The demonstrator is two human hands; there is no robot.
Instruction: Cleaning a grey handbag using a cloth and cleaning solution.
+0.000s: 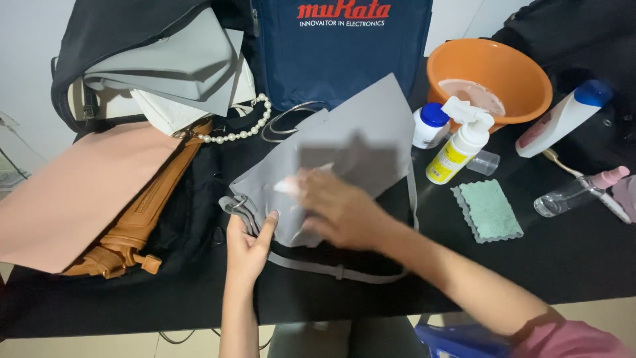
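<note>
A flat grey bag (371,126) with a thin grey strap (331,268) lies on the black table (570,258). My left hand (246,246) pinches the bag's lower left corner by its metal ring. My right hand (338,205) lies on the middle of the bag, blurred, pressing a small white wipe (289,185) onto the surface.
Right of the bag stand a white and yellow spray bottle (457,147), a white jar with a blue lid (430,124), an orange basin (490,79), a green cloth (489,209) and more bottles. At left are a tan bag (136,222), a pink sheet (73,192), a pearl strap and stacked bags.
</note>
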